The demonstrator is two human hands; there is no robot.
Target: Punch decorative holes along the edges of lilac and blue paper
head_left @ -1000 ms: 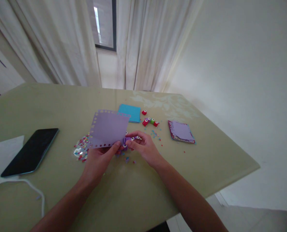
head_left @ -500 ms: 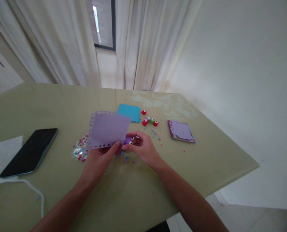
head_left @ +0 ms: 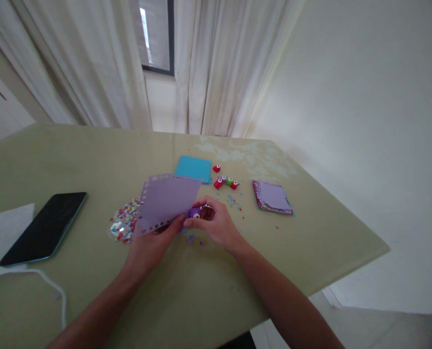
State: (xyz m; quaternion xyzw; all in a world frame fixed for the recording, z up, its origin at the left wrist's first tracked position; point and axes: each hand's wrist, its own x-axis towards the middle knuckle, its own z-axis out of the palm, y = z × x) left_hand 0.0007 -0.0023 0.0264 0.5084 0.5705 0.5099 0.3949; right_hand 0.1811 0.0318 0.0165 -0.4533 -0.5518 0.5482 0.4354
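My left hand (head_left: 153, 247) pinches a sheet of purple paper (head_left: 170, 201) by its near right corner, holding it tilted above the table. Rows of small punched holes run along the sheet's far, left and near edges. In my right hand (head_left: 216, 223), a small purple craft punch (head_left: 194, 212) with googly eyes is gripped between thumb and fingers, at the sheet's right edge. Whether the paper sits inside its slot is hidden. Loose punched bits (head_left: 190, 238) lie below my hands.
Left of the sheet is a pile of colourful confetti (head_left: 123, 220). Blue paper (head_left: 194, 168) and several small punches (head_left: 225, 182) lie beyond. A stack of punched paper (head_left: 274, 197) sits right. A black tablet (head_left: 44, 228) and white cable (head_left: 52, 281) are at left.
The purple sheet has turned and shifted slightly right and nearer, its tilt changed. My left hand moved with it. My right hand with the punch has stayed nearly in place.
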